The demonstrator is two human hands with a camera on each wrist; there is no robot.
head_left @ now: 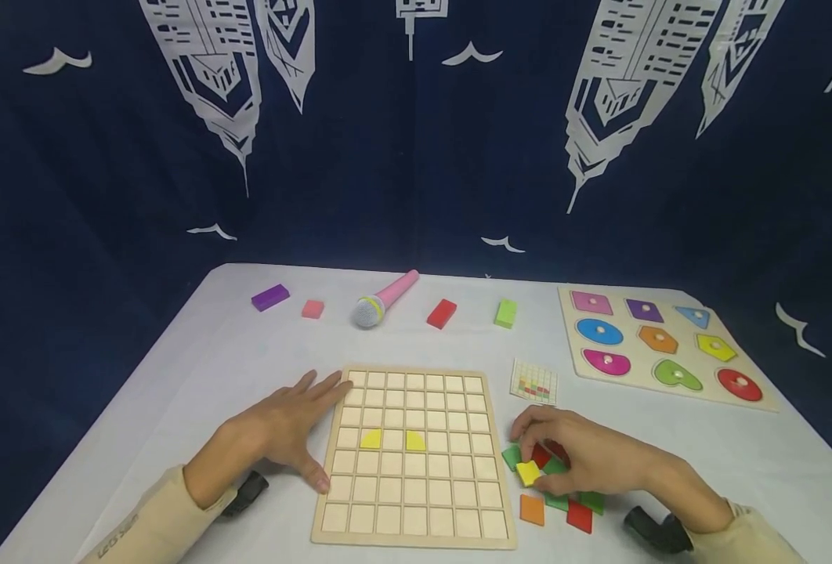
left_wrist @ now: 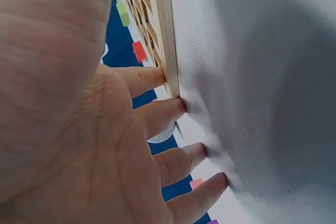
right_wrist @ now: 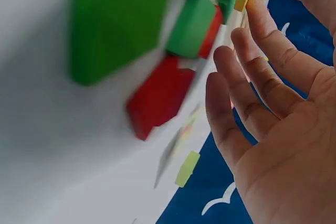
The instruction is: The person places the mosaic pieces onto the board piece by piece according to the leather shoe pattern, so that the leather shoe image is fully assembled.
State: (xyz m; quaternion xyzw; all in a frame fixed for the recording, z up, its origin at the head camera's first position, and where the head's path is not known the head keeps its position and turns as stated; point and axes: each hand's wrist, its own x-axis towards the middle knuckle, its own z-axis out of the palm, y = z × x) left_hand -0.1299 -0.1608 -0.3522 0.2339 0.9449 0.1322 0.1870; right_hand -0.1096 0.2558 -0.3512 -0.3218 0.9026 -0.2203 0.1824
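"From the head?"
"The grid board [head_left: 367, 489]'s left edge is touched by the left hand [head_left: 282, 427], fingers spread wide. Past its right edge, a yellow tile [head_left: 527, 474] is pinched by the right hand [head_left: 585, 454] — a narrow grip among loose tiles [head_left: 580, 517]. Beyond the board, a band of white worktop [head_left: 211, 352] is backed by blue cloth [head_left: 416, 157]."
"Left wrist?"
"The board's edge is met by a fingertip."
"Right wrist?"
"The yellow tile — pinched."

The left hand [head_left: 292, 423] touches the left edge of the wooden grid board [head_left: 412, 465]. Right of the board, the right hand [head_left: 585, 453] pinches a yellow tile [head_left: 527, 474]. Beyond the board lies a pink microphone [head_left: 388, 300].
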